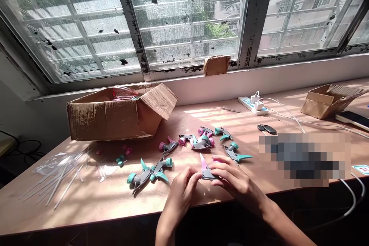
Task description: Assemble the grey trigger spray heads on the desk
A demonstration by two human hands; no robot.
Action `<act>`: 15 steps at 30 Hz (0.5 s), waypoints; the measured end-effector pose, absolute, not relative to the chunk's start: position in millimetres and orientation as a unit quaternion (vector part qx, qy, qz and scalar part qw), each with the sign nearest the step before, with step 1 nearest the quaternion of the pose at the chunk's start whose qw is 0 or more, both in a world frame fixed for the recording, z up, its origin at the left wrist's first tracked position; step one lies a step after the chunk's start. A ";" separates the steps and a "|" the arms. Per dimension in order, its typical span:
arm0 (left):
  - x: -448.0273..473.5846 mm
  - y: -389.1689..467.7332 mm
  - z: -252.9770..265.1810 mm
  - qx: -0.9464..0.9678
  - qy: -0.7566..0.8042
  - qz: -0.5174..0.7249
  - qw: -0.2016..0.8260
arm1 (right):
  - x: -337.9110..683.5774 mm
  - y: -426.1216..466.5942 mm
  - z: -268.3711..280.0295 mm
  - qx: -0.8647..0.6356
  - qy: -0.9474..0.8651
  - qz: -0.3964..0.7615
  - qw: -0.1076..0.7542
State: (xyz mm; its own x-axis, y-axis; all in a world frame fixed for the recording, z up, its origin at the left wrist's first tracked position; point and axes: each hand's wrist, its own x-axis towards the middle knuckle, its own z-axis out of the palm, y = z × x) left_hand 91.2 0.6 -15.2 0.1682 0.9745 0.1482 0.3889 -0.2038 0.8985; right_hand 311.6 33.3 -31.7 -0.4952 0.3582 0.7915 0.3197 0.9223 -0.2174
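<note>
One spray head [208, 175], pink trigger [203, 160] upward, long axis crosswise, clamped in right hand [235, 178], left hand [183, 186] pinched at end.

this looks like a makeshift work corner, whether in a home or a small workshop i cannot tell. a table [100, 203] under a barred window [184, 19] bears spray heads [142, 178], tubes [65, 192] and boxes [100, 121], with a power strip [248, 104] and key fob [270, 129] alongside.

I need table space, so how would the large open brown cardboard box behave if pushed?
The box would probably slide before tipping, being wide and low. Its outspread cardboard flap may flex. The clear red plastic object inside might shift.
</note>
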 end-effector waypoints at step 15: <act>94.5 0.6 -12.2 0.677 0.503 0.387 0.372 | 314.3 33.7 -35.9 -0.192 -0.843 0.045 0.500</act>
State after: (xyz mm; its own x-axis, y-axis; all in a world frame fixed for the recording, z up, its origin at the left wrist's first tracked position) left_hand 94.5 0.6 -12.2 0.1942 0.9695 0.1496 0.3938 -0.2167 0.8933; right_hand 314.3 33.7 -35.9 -0.4253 0.3695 0.8262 0.2793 0.9219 -0.2686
